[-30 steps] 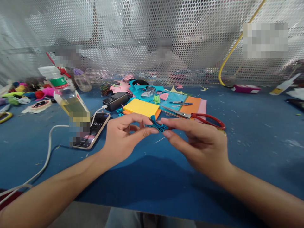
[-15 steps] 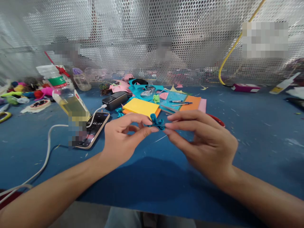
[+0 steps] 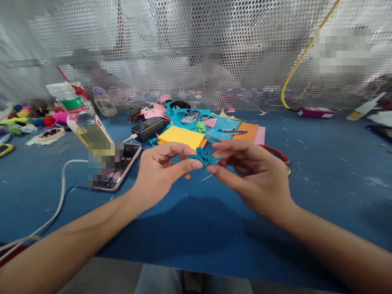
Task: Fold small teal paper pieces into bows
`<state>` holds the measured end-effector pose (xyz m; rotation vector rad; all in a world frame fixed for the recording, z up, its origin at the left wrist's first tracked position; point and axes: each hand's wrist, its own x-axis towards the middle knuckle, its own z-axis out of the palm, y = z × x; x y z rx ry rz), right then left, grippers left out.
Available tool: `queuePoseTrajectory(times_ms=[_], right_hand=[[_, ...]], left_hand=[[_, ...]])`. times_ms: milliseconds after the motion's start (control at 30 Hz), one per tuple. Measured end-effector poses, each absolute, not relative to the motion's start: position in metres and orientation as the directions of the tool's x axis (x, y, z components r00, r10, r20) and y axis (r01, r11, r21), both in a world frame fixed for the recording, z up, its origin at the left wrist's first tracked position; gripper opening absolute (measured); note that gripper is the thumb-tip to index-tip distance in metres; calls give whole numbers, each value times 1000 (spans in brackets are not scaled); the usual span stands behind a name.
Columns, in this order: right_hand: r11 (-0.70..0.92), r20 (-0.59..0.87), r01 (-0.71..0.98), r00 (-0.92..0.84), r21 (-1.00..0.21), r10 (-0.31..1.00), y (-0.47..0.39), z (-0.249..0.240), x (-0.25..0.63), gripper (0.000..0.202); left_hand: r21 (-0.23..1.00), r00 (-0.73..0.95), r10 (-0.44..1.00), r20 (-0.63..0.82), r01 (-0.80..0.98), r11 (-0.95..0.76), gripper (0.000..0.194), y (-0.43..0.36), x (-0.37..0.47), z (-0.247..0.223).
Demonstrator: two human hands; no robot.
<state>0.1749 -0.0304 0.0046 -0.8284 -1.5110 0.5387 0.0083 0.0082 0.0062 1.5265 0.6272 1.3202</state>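
Note:
A small curled blue felt piece [image 3: 205, 158], folded into several petal-like lobes, is held up over the table between both hands. My left hand [image 3: 163, 171] pinches its left side between thumb and fingers. From the other side, my right hand [image 3: 254, 175] has its thumb at the lower edge and its fingertips at the right end of the piece. Just behind lies a stack of yellow felt sheets [image 3: 182, 136] on orange ones. Red-handled scissors [image 3: 277, 153] rest partly hidden behind my right hand.
To the left stand a tilted plastic bottle [image 3: 73, 104] and a phone [image 3: 124, 167] by a white cable [image 3: 63, 183]. A black box [image 3: 149, 129], blue felt scraps [image 3: 174, 114] and pens [image 3: 234, 131] lie behind. A perforated metal screen [image 3: 183, 49] closes off the back.
The blue felt piece has turned, so its lobes spread flatter and wider. My right hand has shifted left and its fingers have curled more, uncovering more of the scissors' red handle.

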Motion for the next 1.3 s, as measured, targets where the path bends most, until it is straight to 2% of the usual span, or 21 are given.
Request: queuePoseTrajectory(times_ms=[67,167,300,400,500,633,767,900,1067,1300], right_hand=[[568,577,159,13,-808,817,-29,7,175,29],[473,473,53,-12,-880,881,-25,8,175,18],[439,440,-93,14,-894,898,-23,5,174,12],[443,443,-100,23,-891,896,-27,6,172,13],[460,458,-31,61,-887,887,-32,9,170,14],[491,494,53,89,-870,865,-34,11,169,10],[502,506,72,56,-862,861,-32,10,171,18],[511,510,-10,44,-860,859,-31,9,170,19],[442,432,-138,94,-887,897,-32,7,169,21],[392,375,-196,120,-899,919,-30,5,168,17]], left_hand=[[903,278,863,423,-215,-373,17,9,8,5],[894,276,854,441,-213,-393,18,9,8,6],[877,265,836,480,-175,-448,14,6,8,9],[849,229,818,528,-112,-517,12,4,8,11],[823,220,795,565,-82,-562,12,3,8,12],[830,217,802,556,-96,-549,12,4,8,11],[846,228,815,533,-131,-516,12,5,8,11],[845,238,811,535,-171,-507,14,5,7,11],[850,238,816,527,-172,-499,14,5,7,10],[869,246,833,495,-157,-470,20,9,7,10]])
